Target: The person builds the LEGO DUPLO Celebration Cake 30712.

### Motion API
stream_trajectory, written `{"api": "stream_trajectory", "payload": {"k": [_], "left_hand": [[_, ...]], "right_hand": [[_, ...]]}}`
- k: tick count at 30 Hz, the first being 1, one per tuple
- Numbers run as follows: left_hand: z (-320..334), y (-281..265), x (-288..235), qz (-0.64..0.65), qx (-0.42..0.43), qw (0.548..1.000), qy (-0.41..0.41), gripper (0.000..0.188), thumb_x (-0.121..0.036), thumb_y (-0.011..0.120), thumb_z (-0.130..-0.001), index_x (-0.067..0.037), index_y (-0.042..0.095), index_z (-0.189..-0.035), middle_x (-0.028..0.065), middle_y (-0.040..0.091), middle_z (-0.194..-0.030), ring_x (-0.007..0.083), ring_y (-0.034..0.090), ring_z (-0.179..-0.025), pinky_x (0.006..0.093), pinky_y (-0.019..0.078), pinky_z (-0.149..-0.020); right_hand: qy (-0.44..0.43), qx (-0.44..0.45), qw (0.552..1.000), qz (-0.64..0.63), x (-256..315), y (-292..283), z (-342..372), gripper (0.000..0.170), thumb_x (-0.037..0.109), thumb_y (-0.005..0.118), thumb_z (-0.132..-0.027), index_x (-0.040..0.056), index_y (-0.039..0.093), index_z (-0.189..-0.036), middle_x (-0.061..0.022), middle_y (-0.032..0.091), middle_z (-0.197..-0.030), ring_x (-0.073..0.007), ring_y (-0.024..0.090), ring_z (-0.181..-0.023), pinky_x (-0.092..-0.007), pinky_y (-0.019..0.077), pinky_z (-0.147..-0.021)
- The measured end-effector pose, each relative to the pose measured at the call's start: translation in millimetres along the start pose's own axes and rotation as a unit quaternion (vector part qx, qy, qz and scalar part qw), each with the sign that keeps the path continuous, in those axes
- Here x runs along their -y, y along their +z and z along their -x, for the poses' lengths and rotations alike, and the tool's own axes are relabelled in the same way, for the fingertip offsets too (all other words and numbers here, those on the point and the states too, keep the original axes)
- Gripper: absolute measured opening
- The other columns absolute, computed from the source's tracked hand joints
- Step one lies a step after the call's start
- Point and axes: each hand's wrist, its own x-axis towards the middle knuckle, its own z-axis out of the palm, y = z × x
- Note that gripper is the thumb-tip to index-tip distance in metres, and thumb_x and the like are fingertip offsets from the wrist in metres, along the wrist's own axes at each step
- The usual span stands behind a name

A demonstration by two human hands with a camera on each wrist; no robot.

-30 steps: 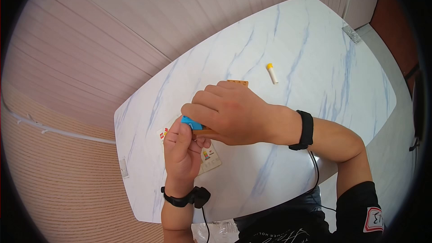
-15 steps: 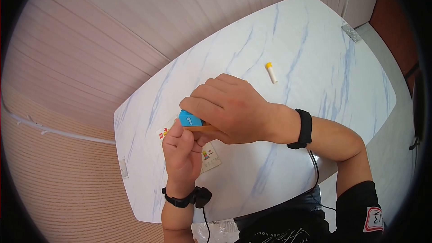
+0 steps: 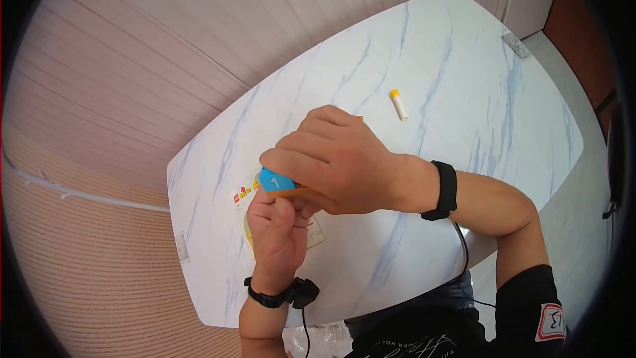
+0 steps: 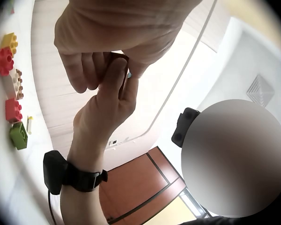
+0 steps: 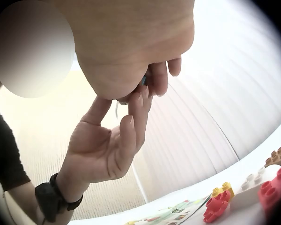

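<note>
In the head view both hands meet over the near left of the table around a blue toy brick (image 3: 276,180) with a white number 1 on its side. An orange-brown flat piece (image 3: 289,193) sits directly under the brick. My right hand (image 3: 338,159) grips the brick from above, its fingers hiding most of it. From below, my left hand (image 3: 281,238) pinches the flat piece, thumb tip at its lower edge. In the right wrist view, the left hand's fingers (image 5: 136,110) reach up under the right palm, with a sliver of blue showing between.
A printed booklet (image 3: 245,195) lies under the hands. Farther off rests a white stick with a yellow top (image 3: 399,105). Along the table in the left wrist view stand a yellow brick (image 4: 10,42), red flower piece (image 4: 3,61), red brick (image 4: 13,110) and green brick (image 4: 19,136).
The left thumb has slid down off the blue brick to the flat piece, uncovering the number 1. The left hand has moved slightly right, and the brick is now tilted.
</note>
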Motion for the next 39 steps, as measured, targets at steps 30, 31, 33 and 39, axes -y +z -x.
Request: {"api": "stream_trajectory", "payload": {"k": [30, 31, 33, 39], "left_hand": [[-12.6, -21.7, -39.0, 0.078, -0.182, 0.977, 0.080, 0.038, -0.041, 0.044, -0.105, -0.009, 0.059, -0.118, 0.0052, 0.066, -0.105, 0.0171, 0.065, -0.092, 0.0356, 0.0552, -0.076], [-12.8, -21.6, -39.2, 0.078, -0.182, 0.977, 0.080, 0.038, -0.041, 0.044, -0.105, -0.008, 0.059, -0.118, 0.0052, 0.067, -0.105, 0.0170, 0.065, -0.091, 0.0355, 0.0549, -0.076], [-13.0, -22.5, -39.1, 0.076, -0.182, 0.977, 0.077, 0.038, -0.041, 0.044, -0.105, -0.008, 0.059, -0.118, 0.0052, 0.067, -0.104, 0.0171, 0.065, -0.091, 0.0353, 0.0550, -0.076], [-14.0, -23.0, -36.1, 0.065, -0.189, 0.978, 0.057, 0.039, -0.042, 0.044, -0.105, -0.008, 0.059, -0.118, 0.0056, 0.067, -0.103, 0.0171, 0.065, -0.090, 0.0338, 0.0552, -0.075]], "right_hand": [[0.152, 0.294, 0.929, 0.167, -51.0, -17.1, 20.1, 0.012, 0.015, 0.072, -0.082, 0.0075, 0.064, -0.086, -0.0088, 0.065, -0.075, -0.0275, 0.065, -0.078, -0.0391, 0.0484, -0.069], [0.163, 0.311, 0.919, 0.177, -49.8, -17.7, 17.8, 0.013, 0.016, 0.072, -0.082, 0.0077, 0.064, -0.086, -0.0084, 0.065, -0.075, -0.0272, 0.065, -0.078, -0.0390, 0.0479, -0.070], [0.202, 0.374, 0.889, 0.171, -43.2, -21.1, 9.9, 0.017, 0.020, 0.072, -0.084, 0.0082, 0.065, -0.094, -0.0084, 0.066, -0.083, -0.0267, 0.064, -0.086, -0.0381, 0.0484, -0.076], [0.193, 0.398, 0.883, 0.155, -36.1, 6.2, 31.6, 0.029, 0.023, 0.073, -0.083, 0.0074, 0.063, -0.106, -0.0093, 0.065, -0.098, -0.0275, 0.064, -0.095, -0.0380, 0.0489, -0.082]]}}
